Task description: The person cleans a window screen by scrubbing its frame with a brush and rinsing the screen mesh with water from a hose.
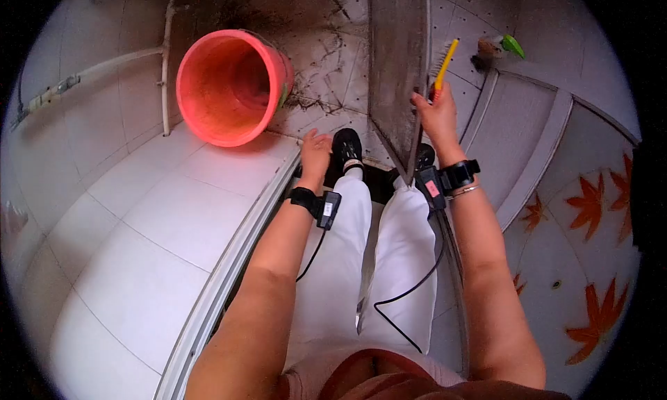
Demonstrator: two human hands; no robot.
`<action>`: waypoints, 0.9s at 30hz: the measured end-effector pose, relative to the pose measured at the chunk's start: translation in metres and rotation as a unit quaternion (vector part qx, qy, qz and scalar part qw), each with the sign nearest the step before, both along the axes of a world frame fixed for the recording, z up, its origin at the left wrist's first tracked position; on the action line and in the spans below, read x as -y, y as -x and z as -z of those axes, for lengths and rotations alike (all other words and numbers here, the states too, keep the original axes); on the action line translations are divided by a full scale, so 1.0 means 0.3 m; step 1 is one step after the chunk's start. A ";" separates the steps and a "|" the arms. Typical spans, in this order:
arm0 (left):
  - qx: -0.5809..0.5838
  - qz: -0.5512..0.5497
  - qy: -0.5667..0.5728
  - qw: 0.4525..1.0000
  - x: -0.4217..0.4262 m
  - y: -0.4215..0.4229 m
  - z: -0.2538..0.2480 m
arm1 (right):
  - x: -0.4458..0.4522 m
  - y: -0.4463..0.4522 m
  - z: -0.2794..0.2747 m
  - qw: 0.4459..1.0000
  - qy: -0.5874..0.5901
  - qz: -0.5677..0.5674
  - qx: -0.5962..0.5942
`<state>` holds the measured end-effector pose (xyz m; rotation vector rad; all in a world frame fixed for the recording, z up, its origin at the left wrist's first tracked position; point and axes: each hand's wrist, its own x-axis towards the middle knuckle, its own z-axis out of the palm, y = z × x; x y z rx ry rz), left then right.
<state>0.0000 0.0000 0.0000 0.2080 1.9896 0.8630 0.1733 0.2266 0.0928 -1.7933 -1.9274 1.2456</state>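
A small tiled room, seen from above through the head camera. The floor [354, 25] ahead is pale tile, smeared with dark dirt and loose strands. To the left I see a white tiled surface [160, 240] with a metal-looking rail along its edge, and a pipe [124, 61] on the wall beyond. A red bucket [212, 87] stands near its far end, mouth toward me. On the right — a pale panel with orange leaves [587, 205].

A brush [446, 65] is up in front of me, right of centre, beside a tall grey, grimy panel [397, 60]. Its long axis runs away from me, tipped slightly right; the yellow end points forward, the bristles face left, toward the panel. My right hand [439, 112] has its grip wrapped around the red part; whether its fingers touch the panel, I cannot tell. My left hand [317, 153] is empty — fingers loosely spread, near a black shoe [347, 144].
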 end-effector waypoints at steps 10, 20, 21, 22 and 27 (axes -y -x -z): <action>-0.016 -0.271 0.111 0.956 0.237 0.444 0.080 | 0.041 0.095 0.029 0.996 -0.079 0.001 -0.042; 0.131 -0.490 0.027 0.861 0.330 0.725 0.134 | 0.045 0.073 0.002 0.997 -0.076 -0.011 0.030; 0.178 -0.518 0.021 0.836 0.358 0.754 0.176 | 0.043 0.070 0.004 0.995 -0.089 -0.013 0.040; 0.181 -0.518 0.022 0.836 0.370 0.767 0.188 | 0.041 0.069 0.007 0.995 -0.090 -0.014 0.043; 0.282 -0.549 -0.069 0.784 0.348 0.739 0.207 | 0.033 0.065 -0.020 0.995 -0.080 -0.012 0.057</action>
